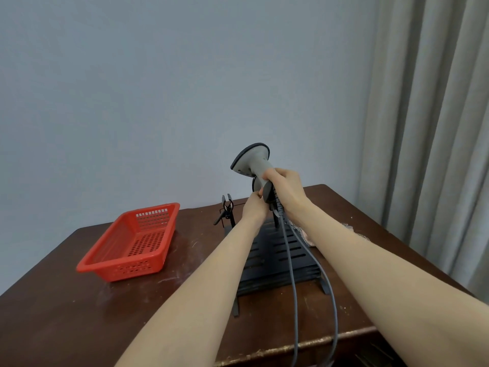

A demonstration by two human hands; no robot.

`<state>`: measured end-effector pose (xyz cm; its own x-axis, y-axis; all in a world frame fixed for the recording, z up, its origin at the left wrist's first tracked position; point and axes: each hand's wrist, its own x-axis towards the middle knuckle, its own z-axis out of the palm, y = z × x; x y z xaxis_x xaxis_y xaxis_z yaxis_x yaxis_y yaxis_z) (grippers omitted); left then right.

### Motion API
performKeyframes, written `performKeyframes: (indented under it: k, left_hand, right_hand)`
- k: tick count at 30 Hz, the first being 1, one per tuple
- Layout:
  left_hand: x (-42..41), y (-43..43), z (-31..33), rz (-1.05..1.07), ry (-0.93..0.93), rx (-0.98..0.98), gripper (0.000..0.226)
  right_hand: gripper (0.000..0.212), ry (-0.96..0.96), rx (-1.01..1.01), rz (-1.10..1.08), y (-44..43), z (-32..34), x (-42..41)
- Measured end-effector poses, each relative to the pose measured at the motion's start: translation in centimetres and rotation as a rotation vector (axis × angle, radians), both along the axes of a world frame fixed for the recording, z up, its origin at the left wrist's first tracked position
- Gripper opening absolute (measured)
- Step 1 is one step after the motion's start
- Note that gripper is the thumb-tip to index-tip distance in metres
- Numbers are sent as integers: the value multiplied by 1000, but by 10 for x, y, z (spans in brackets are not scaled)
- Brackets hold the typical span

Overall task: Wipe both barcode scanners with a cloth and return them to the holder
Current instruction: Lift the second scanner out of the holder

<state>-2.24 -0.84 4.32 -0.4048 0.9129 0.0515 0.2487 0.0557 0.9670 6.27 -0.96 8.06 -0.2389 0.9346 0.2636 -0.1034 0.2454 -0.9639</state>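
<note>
In the head view, our right hand (284,186) is wrapped around the handle of a grey barcode scanner (251,161), lifted just above the black holder (277,255), and our left hand (254,205) pinches its bottom end. We think we are either taking it out or putting it back; next we must line it up with a clip. The cloth (299,233) peeks out behind our right arm, and the second scanner (256,184) is mostly hidden.

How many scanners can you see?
2. One grey scanner is held up in the right hand. A second scanner peeks out just behind it, mostly hidden by the hands.
</note>
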Motion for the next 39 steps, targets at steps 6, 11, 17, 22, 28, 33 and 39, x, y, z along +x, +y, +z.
performKeyframes:
  k: [6, 11, 17, 22, 28, 33, 39]
  left_hand:
    - [2, -9, 6, 48, 123, -79, 44]
    - [-2, -22, 19, 211, 106, 72, 38]
    - [-5, -44, 37, 232, -68, 236, 29]
    - [-12, -59, 46, 67, -425, 231, 36]
    - [-18, -77, 55, -21, -641, 180, 36]
    - [-19, -86, 53, -18, -745, 172, 57]
    - [-25, -95, 48, 32, -791, 125, 67]
  right_hand:
    - [20, 6, 10, -6, -5, 3, 7]
    - [20, 26, 53, 23, -13, 8, 14]
    - [18, 72, 24, 96, -28, 9, 19]
    - [32, 108, -46, 126, -37, 2, 24]
    - [24, 159, -33, 243, -52, -5, 37]
    - [29, 145, -70, 333, -56, -13, 41]
    - [22, -17, -97, 465, -61, -7, 34]
